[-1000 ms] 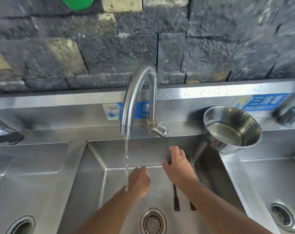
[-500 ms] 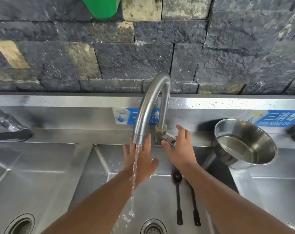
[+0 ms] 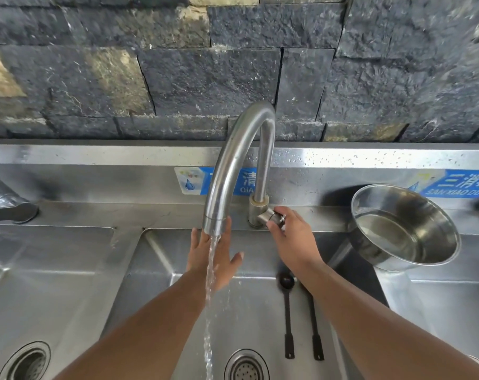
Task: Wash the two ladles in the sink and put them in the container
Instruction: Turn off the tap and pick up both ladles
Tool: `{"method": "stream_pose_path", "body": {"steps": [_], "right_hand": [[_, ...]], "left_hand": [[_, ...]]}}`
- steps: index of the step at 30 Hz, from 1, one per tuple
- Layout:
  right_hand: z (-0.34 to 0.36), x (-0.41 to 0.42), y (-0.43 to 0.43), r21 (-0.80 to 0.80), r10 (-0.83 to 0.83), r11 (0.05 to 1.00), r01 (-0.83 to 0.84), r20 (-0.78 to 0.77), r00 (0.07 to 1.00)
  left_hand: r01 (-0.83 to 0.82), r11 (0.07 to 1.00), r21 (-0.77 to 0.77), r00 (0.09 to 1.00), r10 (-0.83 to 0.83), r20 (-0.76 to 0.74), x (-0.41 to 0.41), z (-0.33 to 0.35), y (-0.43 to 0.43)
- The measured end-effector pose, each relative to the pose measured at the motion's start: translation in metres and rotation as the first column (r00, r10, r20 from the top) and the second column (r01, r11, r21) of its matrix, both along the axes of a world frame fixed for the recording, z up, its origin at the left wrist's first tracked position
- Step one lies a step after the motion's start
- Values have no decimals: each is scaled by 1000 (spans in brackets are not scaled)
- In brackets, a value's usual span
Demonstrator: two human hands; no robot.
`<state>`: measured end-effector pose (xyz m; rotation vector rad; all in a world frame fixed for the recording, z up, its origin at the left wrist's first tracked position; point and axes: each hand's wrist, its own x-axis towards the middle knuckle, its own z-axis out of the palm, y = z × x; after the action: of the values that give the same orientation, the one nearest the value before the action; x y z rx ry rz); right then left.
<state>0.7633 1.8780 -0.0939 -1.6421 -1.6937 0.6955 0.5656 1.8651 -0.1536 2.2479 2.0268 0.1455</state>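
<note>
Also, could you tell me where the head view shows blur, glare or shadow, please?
In the head view, the stone wall smears with blur toward its upper right; daylight glares off the sink's back ledge; the steel container casts a dark shadow leftward; the faucet handle gripped by the right hand is sharp.

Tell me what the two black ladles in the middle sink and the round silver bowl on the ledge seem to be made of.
The two black ladles look like matte plastic or nylon, though coated metal is possible: dull, uniformly dark, hardly any glint. The round silver bowl looks like polished stainless steel: bright, mirror-like reflections on its wall.
</note>
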Motion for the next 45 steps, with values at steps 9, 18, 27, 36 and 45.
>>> {"method": "stream_pose_path", "body": {"steps": [9, 18, 27, 36, 45], "right_hand": [[15, -6, 11, -137, 67, 990, -27, 298, 952], [21, -6, 12, -178, 46, 984, 9, 300, 953], [23, -8, 9, -149, 26, 989, 18, 292, 956], [25, -7, 8, -141, 38, 990, 4, 295, 955], [20, -5, 11, -119, 41, 993, -5, 297, 954]], "left_hand": [[8, 999, -32, 1000, -8, -3, -1, -2, -6], [-19, 999, -49, 1000, 20, 10, 3, -4, -5], [1, 998, -60, 1000, -3, -25, 1, -4, -5], [-8, 997, -81, 1000, 7, -21, 4, 4, -8], [-33, 995, -91, 999, 30, -33, 6, 7, -11]]}}
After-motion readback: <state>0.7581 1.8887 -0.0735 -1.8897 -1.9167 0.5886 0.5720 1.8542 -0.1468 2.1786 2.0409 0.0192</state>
